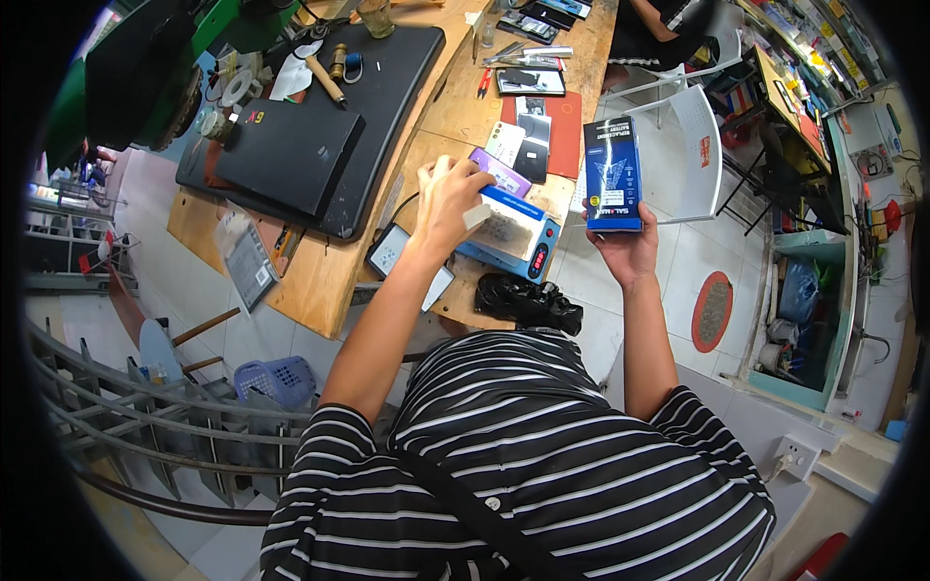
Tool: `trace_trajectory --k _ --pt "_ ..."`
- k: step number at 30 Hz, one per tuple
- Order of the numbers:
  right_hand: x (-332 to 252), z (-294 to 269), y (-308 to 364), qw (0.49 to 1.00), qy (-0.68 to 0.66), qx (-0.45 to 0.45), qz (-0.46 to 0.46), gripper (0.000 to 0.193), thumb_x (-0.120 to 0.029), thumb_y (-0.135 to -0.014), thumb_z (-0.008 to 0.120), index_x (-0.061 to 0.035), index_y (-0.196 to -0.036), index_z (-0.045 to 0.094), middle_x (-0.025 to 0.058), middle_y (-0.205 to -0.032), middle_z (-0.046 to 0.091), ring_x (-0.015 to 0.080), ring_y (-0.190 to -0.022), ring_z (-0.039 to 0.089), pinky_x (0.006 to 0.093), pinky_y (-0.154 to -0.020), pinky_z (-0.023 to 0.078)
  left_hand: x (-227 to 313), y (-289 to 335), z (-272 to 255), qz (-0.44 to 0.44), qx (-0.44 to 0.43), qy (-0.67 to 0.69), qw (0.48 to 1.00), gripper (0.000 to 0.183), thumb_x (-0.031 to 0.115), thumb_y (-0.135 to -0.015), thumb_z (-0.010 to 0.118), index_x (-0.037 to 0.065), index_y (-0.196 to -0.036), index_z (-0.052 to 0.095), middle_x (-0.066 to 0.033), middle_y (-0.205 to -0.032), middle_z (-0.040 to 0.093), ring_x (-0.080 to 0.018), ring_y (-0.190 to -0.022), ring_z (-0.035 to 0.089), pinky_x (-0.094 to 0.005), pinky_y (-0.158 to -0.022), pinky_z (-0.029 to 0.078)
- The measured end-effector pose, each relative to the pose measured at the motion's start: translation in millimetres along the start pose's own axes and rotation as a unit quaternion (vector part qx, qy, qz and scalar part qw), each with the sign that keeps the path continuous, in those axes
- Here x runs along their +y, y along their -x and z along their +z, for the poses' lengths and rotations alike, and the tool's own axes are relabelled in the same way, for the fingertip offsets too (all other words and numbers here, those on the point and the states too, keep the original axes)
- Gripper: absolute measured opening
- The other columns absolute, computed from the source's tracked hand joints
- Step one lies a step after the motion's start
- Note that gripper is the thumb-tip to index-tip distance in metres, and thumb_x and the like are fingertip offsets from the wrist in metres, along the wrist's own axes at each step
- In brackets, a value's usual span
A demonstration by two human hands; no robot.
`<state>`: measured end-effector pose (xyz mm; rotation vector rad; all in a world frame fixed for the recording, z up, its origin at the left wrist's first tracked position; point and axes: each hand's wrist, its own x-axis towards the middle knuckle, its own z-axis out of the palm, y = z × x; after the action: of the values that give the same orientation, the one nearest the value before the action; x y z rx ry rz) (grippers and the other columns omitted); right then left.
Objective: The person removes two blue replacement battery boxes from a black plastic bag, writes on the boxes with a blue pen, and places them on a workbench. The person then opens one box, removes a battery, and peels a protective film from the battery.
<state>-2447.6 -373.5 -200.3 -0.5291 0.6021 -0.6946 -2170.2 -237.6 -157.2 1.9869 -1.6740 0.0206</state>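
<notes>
My right hand (625,244) holds up a dark blue battery box (613,179), gripping its lower end over the right edge of the bench. My left hand (448,198) is closed, with bent fingers at the left end of a flat purple pack with a pale label (502,174). A small white piece (476,216) shows beside that palm; whether it is held is unclear. Just below is a blue heating plate (539,259) with a red lit display, a pale worn slab (504,232) on top. A phone-like panel (387,250) lies partly under my left forearm.
White and dark phones (533,145) lie on a red-brown mat (567,121). Tweezers, a tube and more phones sit farther back. A closed black laptop (291,155) rests on a black case at left. A black plastic bag (523,300) is at the near edge; a white chair (678,145) stands right.
</notes>
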Motion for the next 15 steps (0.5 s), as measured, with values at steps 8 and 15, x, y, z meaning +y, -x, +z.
trace_trajectory --k 8,15 --pt "8 6 -6 1.000 0.019 -0.021 0.011 0.072 -0.057 -0.093 0.055 -0.0038 -0.141 0.051 0.0248 -0.130 0.062 0.0324 -0.110 0.066 0.0403 -0.087 0.053 -34 105 76 0.014 -0.046 -0.121 0.991 0.057 0.012 -0.077 0.070 0.016 -0.133 0.065 -0.0155 -0.150 0.050 -0.0388 -0.142 0.040 -0.0646 -0.115 0.029" --pt "14 85 29 0.954 -0.126 -0.236 0.137 0.081 -0.056 -0.096 0.045 0.0064 -0.147 0.039 0.0314 -0.135 0.057 0.0439 -0.117 0.063 0.0513 -0.102 0.050 31 61 3 -0.171 -0.107 0.560 0.804 0.080 0.047 -0.097 0.064 -0.004 -0.152 0.036 -0.0206 -0.153 0.045 -0.0290 -0.147 0.033 -0.0398 -0.119 0.028"
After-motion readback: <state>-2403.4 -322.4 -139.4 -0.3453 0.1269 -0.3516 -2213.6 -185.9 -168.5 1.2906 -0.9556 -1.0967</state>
